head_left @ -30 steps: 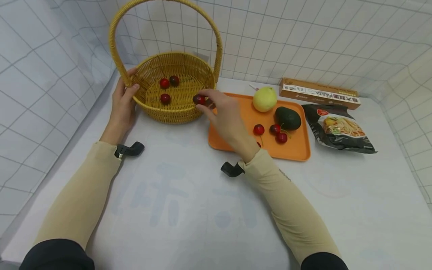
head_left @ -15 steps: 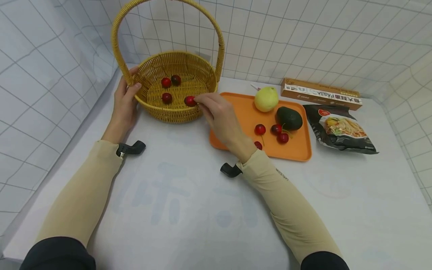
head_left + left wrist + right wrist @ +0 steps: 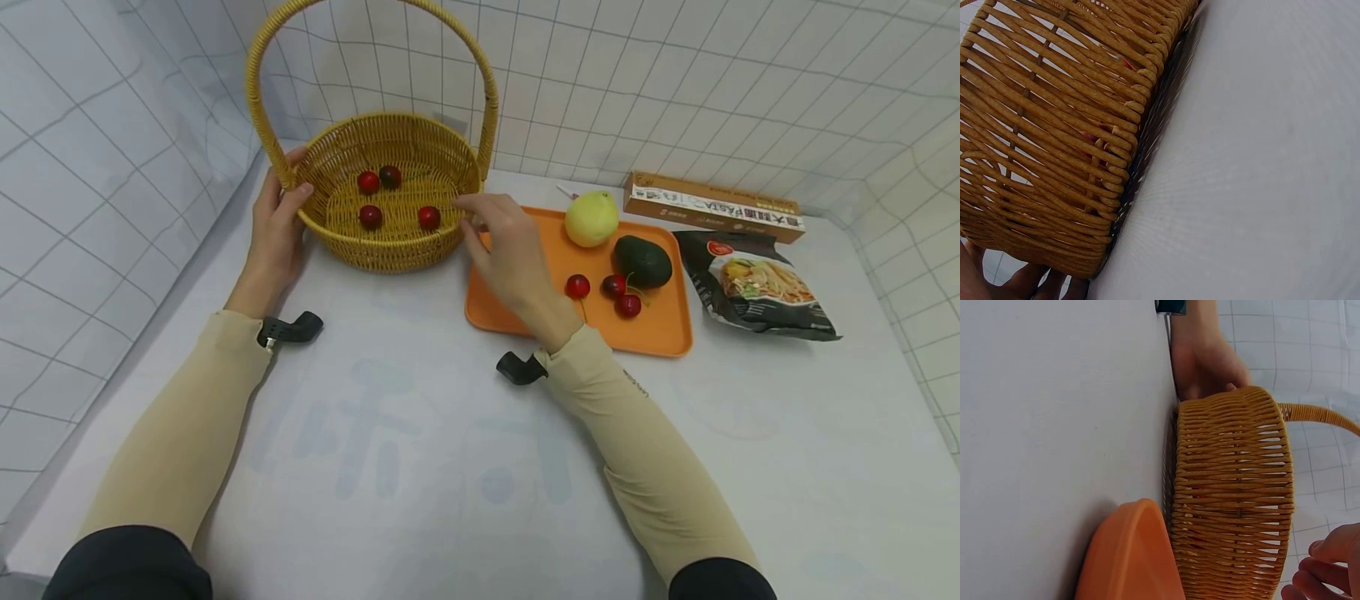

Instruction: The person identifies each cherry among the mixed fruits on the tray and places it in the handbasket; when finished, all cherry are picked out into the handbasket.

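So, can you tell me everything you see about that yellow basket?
The round, golden-yellow woven basket looks like wicker, its sides showing narrow gaps. A tall arched yellow handle, wrapped in similar strands, leaves the head view at the top. It stands upright on the white table, holding four round red cherries. The left grip holds its rim beside the handle; whether the right grip touches it is unclear.

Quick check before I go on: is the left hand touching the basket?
Touching. The head view shows it: the left hand grips the left side of the basket, thumb against the rim, fingers reaching behind.
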The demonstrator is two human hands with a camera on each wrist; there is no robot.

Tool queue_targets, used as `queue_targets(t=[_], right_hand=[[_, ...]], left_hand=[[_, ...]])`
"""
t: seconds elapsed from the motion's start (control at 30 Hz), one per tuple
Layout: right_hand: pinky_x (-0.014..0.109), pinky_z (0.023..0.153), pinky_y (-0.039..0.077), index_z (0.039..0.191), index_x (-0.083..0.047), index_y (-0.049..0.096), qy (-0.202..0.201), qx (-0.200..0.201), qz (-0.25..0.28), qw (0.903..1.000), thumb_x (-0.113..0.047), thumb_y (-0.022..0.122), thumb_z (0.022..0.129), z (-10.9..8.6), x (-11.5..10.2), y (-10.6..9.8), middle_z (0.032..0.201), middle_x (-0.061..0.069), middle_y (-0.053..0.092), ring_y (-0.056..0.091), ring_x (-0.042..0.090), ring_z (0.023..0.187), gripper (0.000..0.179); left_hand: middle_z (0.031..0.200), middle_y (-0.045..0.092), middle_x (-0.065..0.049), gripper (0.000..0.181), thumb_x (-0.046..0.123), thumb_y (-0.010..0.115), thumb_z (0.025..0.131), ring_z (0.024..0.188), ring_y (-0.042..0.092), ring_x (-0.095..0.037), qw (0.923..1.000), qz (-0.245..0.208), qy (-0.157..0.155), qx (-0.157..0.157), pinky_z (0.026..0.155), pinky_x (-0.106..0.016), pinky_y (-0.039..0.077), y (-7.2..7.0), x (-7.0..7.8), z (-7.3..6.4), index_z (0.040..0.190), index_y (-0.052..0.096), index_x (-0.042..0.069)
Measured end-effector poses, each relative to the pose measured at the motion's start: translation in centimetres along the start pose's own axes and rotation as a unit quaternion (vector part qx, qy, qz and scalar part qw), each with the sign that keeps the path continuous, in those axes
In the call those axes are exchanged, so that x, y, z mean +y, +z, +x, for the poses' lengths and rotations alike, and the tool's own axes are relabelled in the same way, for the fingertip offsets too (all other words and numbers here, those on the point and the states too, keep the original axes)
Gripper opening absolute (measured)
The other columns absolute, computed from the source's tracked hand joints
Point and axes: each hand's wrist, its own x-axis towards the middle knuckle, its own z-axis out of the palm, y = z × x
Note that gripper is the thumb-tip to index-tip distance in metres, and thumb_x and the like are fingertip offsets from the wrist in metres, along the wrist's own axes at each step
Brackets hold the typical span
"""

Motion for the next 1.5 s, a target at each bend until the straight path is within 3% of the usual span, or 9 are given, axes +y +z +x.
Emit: queue_targets(t=[0.3, 0.5, 0.7, 1.03, 1.3, 1.5], right_hand=[[0.032, 0.093, 0.054, 0.124, -0.004, 0.073, 0.021, -0.011, -0.022, 0.9995, -0.008, 0.066, 0.103, 0.3, 0.1, -0.7, 0.128, 0.010, 0.074, 0.065, 0.024, 0.114, 0.023], [0.037, 0.101, 0.053, 0.129, -0.002, 0.071, 0.069, -0.035, 0.001, 0.9970, -0.009, 0.065, 0.103, -0.1, 0.5, -1.3, 0.130, 0.012, 0.072, 0.063, 0.027, 0.122, 0.028], [0.042, 0.101, 0.055, 0.130, -0.001, 0.070, 0.095, -0.046, 0.017, 0.9942, -0.008, 0.068, 0.101, -1.7, 1.4, -2.9, 0.129, 0.015, 0.072, 0.065, 0.029, 0.122, 0.030], [0.045, 0.098, 0.058, 0.127, -0.004, 0.072, 0.125, -0.076, 0.021, 0.9890, -0.008, 0.075, 0.097, -5.2, 4.1, -7.3, 0.124, 0.015, 0.074, 0.069, 0.029, 0.119, 0.030], [0.049, 0.092, 0.060, 0.126, -0.005, 0.072, 0.162, -0.111, 0.004, 0.9806, -0.009, 0.077, 0.096, -6.7, 5.5, -9.9, 0.125, 0.015, 0.074, 0.073, 0.035, 0.113, 0.031], [0.049, 0.096, 0.058, 0.128, -0.004, 0.071, 0.182, -0.175, -0.010, 0.9676, -0.008, 0.076, 0.097, -7.0, 6.2, -10.7, 0.129, 0.014, 0.071, 0.072, 0.035, 0.115, 0.032]], left_hand=[[0.156, 0.048, -0.006, 0.050, 0.014, 0.059, 0.103, 0.140, 0.044, -0.024, 1.0000, 0.000, 0.003, 0.003, 0.112, -0.034, 0.036, -0.1, 0.2, -0.1, 0.152, 0.055, 0.021], [0.158, 0.047, -0.005, 0.050, 0.015, 0.061, 0.102, 0.142, 0.043, -0.023, 1.0000, -0.003, -0.005, 0.006, 0.116, -0.037, 0.032, -0.1, 0.0, -0.2, 0.152, 0.055, 0.022], [0.158, 0.047, -0.005, 0.050, 0.015, 0.060, 0.103, 0.143, 0.042, -0.024, 1.0000, 0.002, -0.001, 0.006, 0.115, -0.034, 0.034, -0.2, 0.1, -0.3, 0.152, 0.054, 0.021], [0.158, 0.047, -0.007, 0.051, 0.015, 0.060, 0.103, 0.141, 0.044, -0.024, 1.0000, -0.002, 0.003, 0.000, 0.113, -0.033, 0.036, -0.1, 0.1, -0.1, 0.153, 0.054, 0.020], [0.159, 0.046, -0.006, 0.051, 0.015, 0.060, 0.102, 0.143, 0.042, -0.024, 1.0000, -0.003, 0.001, 0.002, 0.116, -0.034, 0.034, 0.0, 0.1, -0.1, 0.153, 0.053, 0.020], [0.159, 0.046, -0.005, 0.052, 0.017, 0.061, 0.103, 0.145, 0.041, -0.024, 1.0000, 0.005, -0.003, -0.001, 0.118, -0.035, 0.032, 0.0, 0.1, -0.1, 0.153, 0.053, 0.022]])
